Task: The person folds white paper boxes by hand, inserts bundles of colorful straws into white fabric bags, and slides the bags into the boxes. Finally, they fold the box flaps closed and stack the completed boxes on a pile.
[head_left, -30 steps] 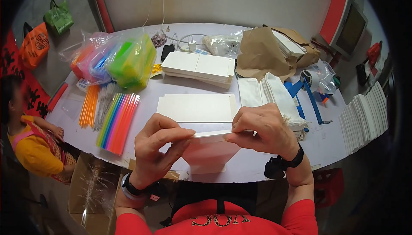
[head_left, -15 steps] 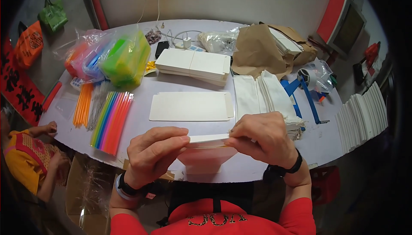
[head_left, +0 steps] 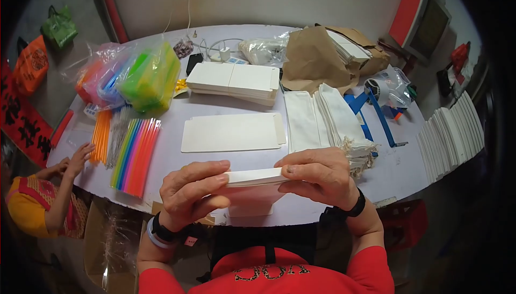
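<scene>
A narrow white cardboard box point(head_left: 255, 178) stands upright at the table's front edge, its top end facing up. My left hand point(head_left: 192, 191) grips the left side of that top end, fingers laid along the edge. At the right side, my right hand point(head_left: 318, 177) pinches the box with thumb and fingers near the corner. Just beyond lies a flat white carton point(head_left: 232, 133). Behind it sits a banded stack of flat white cartons point(head_left: 234, 76). To the right of the flat carton are folded white cloth bags point(head_left: 301, 115) with cords at their near end.
Coloured plastic tubes point(head_left: 134, 157) and orange tubes point(head_left: 100, 138) lie at left, below bags of coloured plastic point(head_left: 148, 81). Another person's hand point(head_left: 80, 157) touches the table beside the orange tubes. At right are a blue tape dispenser point(head_left: 384, 122), brown paper point(head_left: 306, 63) and a white stack point(head_left: 449, 138).
My right fingers have straightened and lie along the box's top edge. My left thumb has come out to the side. The other person's hand has reached up to the orange tubes.
</scene>
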Demonstrator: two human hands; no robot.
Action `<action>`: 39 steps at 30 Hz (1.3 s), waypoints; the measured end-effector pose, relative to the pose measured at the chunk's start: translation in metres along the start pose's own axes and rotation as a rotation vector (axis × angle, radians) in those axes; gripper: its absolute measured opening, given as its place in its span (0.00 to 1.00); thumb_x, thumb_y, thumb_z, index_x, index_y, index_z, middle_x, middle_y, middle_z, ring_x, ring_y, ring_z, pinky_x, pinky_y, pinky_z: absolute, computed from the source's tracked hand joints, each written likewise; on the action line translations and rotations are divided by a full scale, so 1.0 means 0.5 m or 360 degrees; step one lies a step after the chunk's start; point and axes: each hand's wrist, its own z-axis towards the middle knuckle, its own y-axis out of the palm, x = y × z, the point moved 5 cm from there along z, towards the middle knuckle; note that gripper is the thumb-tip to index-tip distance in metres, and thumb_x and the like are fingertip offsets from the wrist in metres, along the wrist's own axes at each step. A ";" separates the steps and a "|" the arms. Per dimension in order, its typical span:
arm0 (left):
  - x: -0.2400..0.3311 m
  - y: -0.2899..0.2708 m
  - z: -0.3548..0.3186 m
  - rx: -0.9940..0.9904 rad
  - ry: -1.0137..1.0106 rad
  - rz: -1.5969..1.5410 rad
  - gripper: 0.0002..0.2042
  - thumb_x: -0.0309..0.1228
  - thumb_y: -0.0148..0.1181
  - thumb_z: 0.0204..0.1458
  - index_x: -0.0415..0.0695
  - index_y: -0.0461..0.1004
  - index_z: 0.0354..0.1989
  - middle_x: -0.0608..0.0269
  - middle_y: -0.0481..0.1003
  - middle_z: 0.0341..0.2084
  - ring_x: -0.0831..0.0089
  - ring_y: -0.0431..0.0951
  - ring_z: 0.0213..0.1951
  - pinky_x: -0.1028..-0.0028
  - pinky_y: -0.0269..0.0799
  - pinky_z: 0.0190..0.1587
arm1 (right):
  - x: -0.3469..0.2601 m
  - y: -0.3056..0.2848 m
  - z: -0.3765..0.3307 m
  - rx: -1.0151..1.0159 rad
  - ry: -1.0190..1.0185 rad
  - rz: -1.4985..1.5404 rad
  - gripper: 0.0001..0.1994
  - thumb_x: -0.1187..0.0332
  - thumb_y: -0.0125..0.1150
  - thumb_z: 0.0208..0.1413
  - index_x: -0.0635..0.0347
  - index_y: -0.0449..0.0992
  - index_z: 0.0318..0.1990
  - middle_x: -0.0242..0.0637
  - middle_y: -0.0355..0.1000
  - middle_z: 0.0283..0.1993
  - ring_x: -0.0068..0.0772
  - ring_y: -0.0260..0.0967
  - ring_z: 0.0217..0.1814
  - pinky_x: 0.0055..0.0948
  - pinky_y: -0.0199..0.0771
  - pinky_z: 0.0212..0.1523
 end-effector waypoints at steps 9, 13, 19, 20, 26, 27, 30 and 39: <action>0.051 0.049 0.058 -0.0136 0.0078 0.0316 0.15 0.23 0.68 0.43 0.43 0.77 0.41 0.52 0.78 0.38 0.64 0.80 0.33 0.73 0.76 0.32 | 0.008 0.011 -0.021 0.0094 0.0097 0.0129 0.17 0.73 0.68 0.48 0.62 0.73 0.45 0.42 0.76 0.42 0.38 0.77 0.34 0.27 0.78 0.33; 0.049 0.051 0.057 -0.0221 0.0059 0.0388 0.16 0.21 0.69 0.40 0.44 0.78 0.40 0.54 0.79 0.36 0.65 0.80 0.33 0.73 0.76 0.32 | 0.027 0.017 -0.043 0.0298 0.0338 0.0386 0.15 0.74 0.67 0.48 0.62 0.72 0.44 0.42 0.76 0.40 0.37 0.77 0.33 0.27 0.78 0.33; 0.032 0.036 0.054 -0.0174 0.0036 0.0364 0.14 0.21 0.69 0.39 0.44 0.80 0.37 0.56 0.79 0.34 0.66 0.80 0.32 0.75 0.76 0.32 | 0.021 0.018 -0.017 0.0091 0.0286 0.0380 0.13 0.77 0.67 0.48 0.59 0.70 0.39 0.47 0.77 0.42 0.41 0.78 0.37 0.29 0.79 0.33; 0.031 0.033 0.052 -0.0175 0.0014 0.0333 0.13 0.21 0.69 0.40 0.44 0.79 0.37 0.55 0.79 0.34 0.66 0.80 0.32 0.75 0.76 0.32 | 0.021 0.021 -0.017 0.0044 0.0283 0.0379 0.13 0.78 0.67 0.48 0.58 0.69 0.39 0.49 0.77 0.43 0.43 0.79 0.39 0.29 0.79 0.33; 0.008 0.036 0.038 -0.0025 -0.0136 -0.0056 0.13 0.22 0.70 0.41 0.43 0.77 0.37 0.53 0.79 0.34 0.67 0.80 0.29 0.75 0.75 0.29 | 0.023 0.019 -0.026 0.0130 0.0172 0.0361 0.13 0.78 0.67 0.47 0.58 0.70 0.38 0.48 0.77 0.42 0.41 0.78 0.36 0.29 0.79 0.32; 0.007 0.048 0.036 -0.0055 -0.0097 -0.0114 0.13 0.22 0.70 0.41 0.43 0.77 0.37 0.53 0.79 0.34 0.67 0.80 0.29 0.75 0.75 0.29 | 0.021 0.012 -0.032 0.0132 0.0187 0.0333 0.12 0.78 0.67 0.48 0.59 0.70 0.38 0.47 0.77 0.42 0.41 0.78 0.36 0.29 0.78 0.32; -0.001 0.059 0.003 0.0182 -0.0236 -0.0102 0.10 0.20 0.66 0.45 0.41 0.73 0.35 0.52 0.77 0.31 0.64 0.77 0.31 0.72 0.74 0.33 | 0.022 0.012 -0.038 0.0144 0.0291 0.0289 0.12 0.76 0.67 0.48 0.60 0.72 0.39 0.44 0.77 0.43 0.40 0.77 0.38 0.30 0.78 0.35; -0.005 0.052 -0.016 0.0281 -0.0265 -0.0031 0.06 0.27 0.58 0.54 0.38 0.70 0.34 0.50 0.72 0.32 0.67 0.71 0.33 0.73 0.68 0.35 | 0.109 -0.328 -0.223 0.0486 0.0744 -0.1455 0.14 0.64 0.67 0.48 0.62 0.76 0.39 0.46 0.73 0.48 0.45 0.70 0.50 0.34 0.70 0.51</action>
